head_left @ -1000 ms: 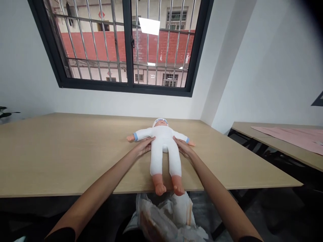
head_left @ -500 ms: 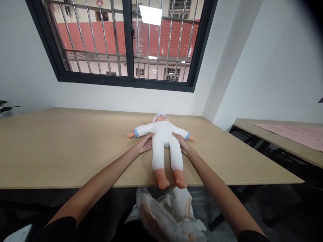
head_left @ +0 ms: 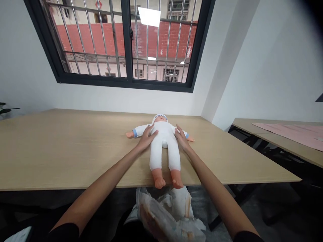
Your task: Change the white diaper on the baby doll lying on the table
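A baby doll [head_left: 163,131] in a white suit with blue cuffs and a white printed cap lies on its back on the wooden table [head_left: 75,144]. Its head points toward the window, its arms are spread, and its bare feet reach the near edge. My left hand [head_left: 147,137] rests against the left side of its torso, thumb and fingers apart. On the opposite side my right hand [head_left: 181,137] touches the doll's flank near the arm, its fingers spread. Neither hand is closed around the doll.
Plastic bags [head_left: 166,215] with things inside sit below the table's near edge. To the right is a second table [head_left: 277,137] with a pink cloth [head_left: 292,132] on it. A barred window [head_left: 128,43] is set in the wall behind. Leaves show at the far left.
Both hands have moved up along the doll's sides toward its arms, and their fingers show more clearly. The doll's legs have shifted slightly left in view.
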The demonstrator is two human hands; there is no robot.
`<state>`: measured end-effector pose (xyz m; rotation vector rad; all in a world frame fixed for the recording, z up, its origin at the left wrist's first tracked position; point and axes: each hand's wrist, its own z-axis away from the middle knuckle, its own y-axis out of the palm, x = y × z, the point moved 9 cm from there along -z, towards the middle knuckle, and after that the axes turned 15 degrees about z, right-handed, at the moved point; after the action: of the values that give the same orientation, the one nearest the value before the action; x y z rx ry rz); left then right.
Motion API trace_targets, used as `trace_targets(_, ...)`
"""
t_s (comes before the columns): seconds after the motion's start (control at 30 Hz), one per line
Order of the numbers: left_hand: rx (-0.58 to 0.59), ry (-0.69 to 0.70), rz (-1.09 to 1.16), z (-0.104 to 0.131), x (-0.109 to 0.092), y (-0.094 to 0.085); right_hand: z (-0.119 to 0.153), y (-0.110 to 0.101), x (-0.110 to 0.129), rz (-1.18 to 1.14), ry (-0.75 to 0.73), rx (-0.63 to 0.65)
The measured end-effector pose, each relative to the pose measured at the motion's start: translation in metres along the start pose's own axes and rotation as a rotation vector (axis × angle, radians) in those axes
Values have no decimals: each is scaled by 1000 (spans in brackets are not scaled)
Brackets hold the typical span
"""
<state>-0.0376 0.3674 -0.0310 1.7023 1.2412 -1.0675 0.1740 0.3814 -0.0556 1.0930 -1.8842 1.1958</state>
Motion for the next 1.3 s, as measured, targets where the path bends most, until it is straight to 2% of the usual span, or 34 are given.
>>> trace_targets(0.13,169,16,-206,5,1,22,9,22,17,76,-153,177)
trace_targets(0.23,208,-4,-204,8,6,24,13,31,16,89,-160,270)
trace_targets(0.33,232,-11,-172,8,8,23,14,32,13,95,-144,297)
trace_targets(0.53,241,22,-175,-1,12,20,7,33,8,173,-152,269)
trace_targets(0.87,267,106,-279,-24,31,18,-13,35,-11,230,-151,179)
trace_targets(1.03,259,177,-281,-25,34,17,-17,37,-18,277,-168,133)
trace_targets(1.2,256,202,-328,-23,36,16,-13,36,-11,329,-230,103)
trace_targets(1.3,222,210,-323,-21,34,13,-11,30,-10,351,-193,46)
